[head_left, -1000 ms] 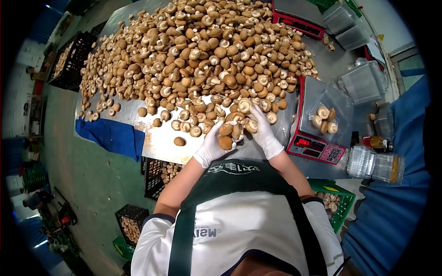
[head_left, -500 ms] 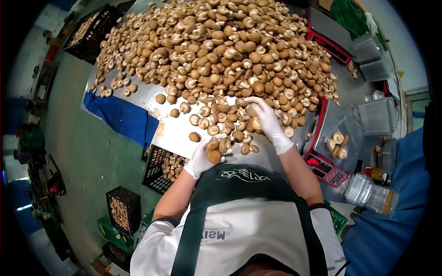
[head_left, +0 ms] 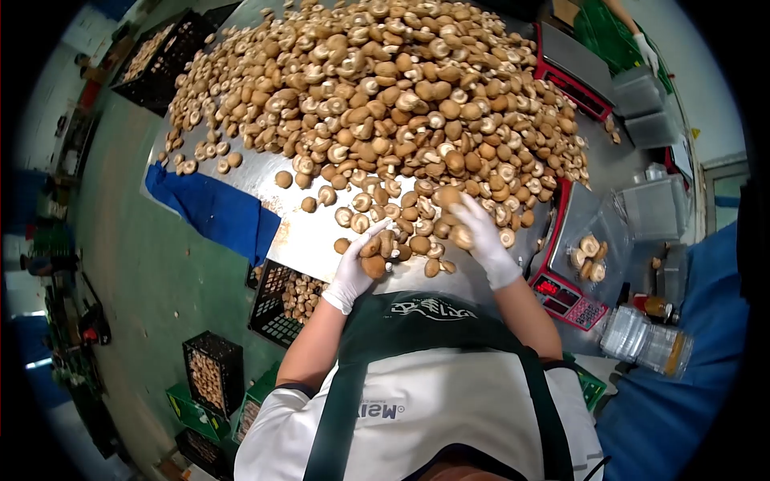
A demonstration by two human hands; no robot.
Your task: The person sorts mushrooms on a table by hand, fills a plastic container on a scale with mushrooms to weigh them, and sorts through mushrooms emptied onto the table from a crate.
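Observation:
My left hand [head_left: 351, 271], in a white glove, is curled around several brown mushrooms [head_left: 373, 266] near the table's front edge. Also gloved, my right hand [head_left: 486, 244] grips mushrooms [head_left: 461, 236] at its fingers and palm; one cap by the fingertips is blurred. Between the two hands, loose mushrooms [head_left: 419, 244] lie on the metal table [head_left: 309, 240]. Beyond them rises a large heap of mushrooms [head_left: 385, 104].
A red-framed scale [head_left: 565, 280] at right bears a clear bag with several mushrooms [head_left: 591, 256]. Clear plastic trays [head_left: 654, 204] stand beside it. A blue cloth [head_left: 212, 212] hangs over the left edge, above a black crate [head_left: 273, 301]. Another person's gloved hand [head_left: 646, 53] shows top right.
My right hand has drawn back toward me and slightly right, with mushrooms in it. My left hand has shifted slightly, still holding its mushrooms.

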